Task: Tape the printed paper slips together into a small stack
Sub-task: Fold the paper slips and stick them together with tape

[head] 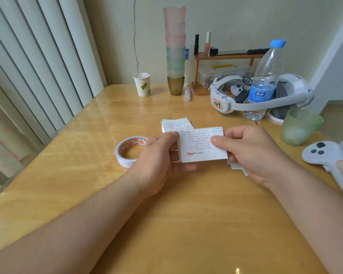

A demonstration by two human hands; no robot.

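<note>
Both hands pinch one white printed paper slip (203, 145) above the glossy wooden table (186, 214): left hand (158, 155) at its left edge, right hand (251, 153) thumb-on-top at the right, likely squaring it. More slips (176, 124) lie just beyond; white tape roll (129, 150) waits left.

Tape roll (131, 151) beside left hand (160, 159); green cup (299, 126) near right.
</note>
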